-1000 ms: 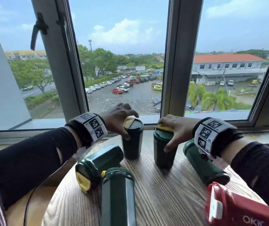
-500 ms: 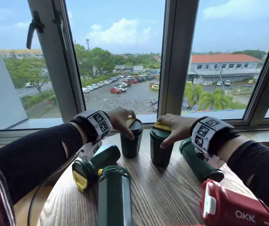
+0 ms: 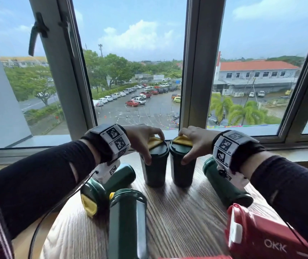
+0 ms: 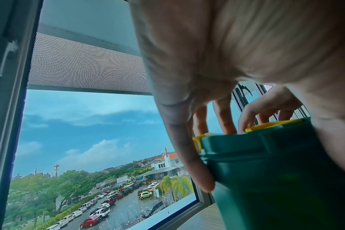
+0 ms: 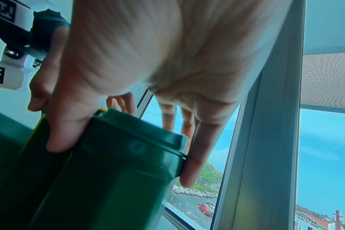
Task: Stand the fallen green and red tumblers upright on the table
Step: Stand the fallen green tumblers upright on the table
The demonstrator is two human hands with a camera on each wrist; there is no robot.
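my left hand and right hand each grip the lid of an upright green tumbler, side by side by the window. three green ones and the red tumbler lie sideways on the table.

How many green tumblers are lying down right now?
3: one at left under the left wrist, one in front nearest the camera, one at right under the right wrist. Others may be out of frame.
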